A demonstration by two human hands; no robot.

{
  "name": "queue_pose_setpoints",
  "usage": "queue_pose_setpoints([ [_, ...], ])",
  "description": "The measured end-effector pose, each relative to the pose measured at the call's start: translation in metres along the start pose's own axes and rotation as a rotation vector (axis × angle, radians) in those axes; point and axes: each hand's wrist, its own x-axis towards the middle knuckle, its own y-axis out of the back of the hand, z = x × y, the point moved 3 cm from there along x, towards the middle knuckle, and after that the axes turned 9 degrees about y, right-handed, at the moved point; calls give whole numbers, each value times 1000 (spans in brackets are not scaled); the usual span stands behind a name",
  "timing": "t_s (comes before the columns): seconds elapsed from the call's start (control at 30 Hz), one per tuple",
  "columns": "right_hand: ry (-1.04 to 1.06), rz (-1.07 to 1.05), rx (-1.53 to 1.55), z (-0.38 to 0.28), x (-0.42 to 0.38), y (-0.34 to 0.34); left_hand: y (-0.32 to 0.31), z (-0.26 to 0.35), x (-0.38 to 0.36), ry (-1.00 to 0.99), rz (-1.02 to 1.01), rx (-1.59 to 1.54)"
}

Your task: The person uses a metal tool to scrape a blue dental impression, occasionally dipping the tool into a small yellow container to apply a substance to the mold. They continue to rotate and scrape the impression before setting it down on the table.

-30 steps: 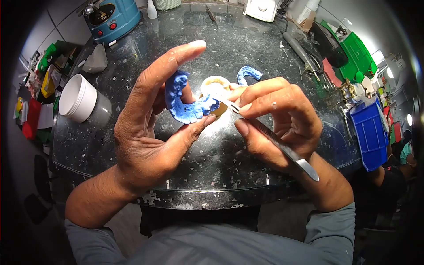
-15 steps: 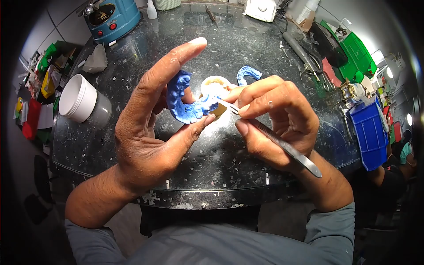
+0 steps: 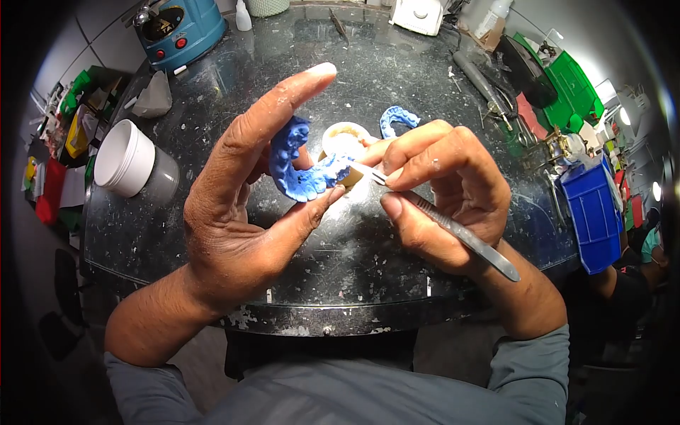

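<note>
A blue curved dental impression point(image 3: 287, 170) is held up in my left hand point(image 3: 237, 191), its lower edge resting on the thumb and its left side against the fingers. My right hand point(image 3: 453, 191) pinches a metal scalpel point(image 3: 467, 237) between thumb and fingers. The blade tip touches or nearly touches the right end of the blue piece. Behind them, partly hidden, a cream-coloured dental model point(image 3: 346, 134) sits on the table. A second, smaller blue arch point(image 3: 399, 119) lies just to the right of that model.
On the black table point(image 3: 326, 273), a white tub point(image 3: 125, 157) stands at left and a blue machine point(image 3: 180, 35) at the back left. A handpiece point(image 3: 482, 81), green tray point(image 3: 570, 88) and blue bin point(image 3: 595, 216) are at right. Part of another person point(image 3: 623, 283) shows at far right.
The blue impression has tilted slightly in my left hand, and the left index fingertip has shifted a little to the right. The scalpel's handle end has moved slightly with my right hand.
</note>
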Motion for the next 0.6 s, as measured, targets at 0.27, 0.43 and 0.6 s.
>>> queue_pose_setpoints([
  [0.27, 25, -7, -42, 1, 0, -2, 1, 0, 0, -2, -16, 15],
  [0.43, 21, 0, -33, 1, 1, -1, 0, 1, 0, -1, -15, 17],
  [0.6, 25, 30, 15, 0, 2, -1, 0, 1, 0, -4, -13, 10],
])
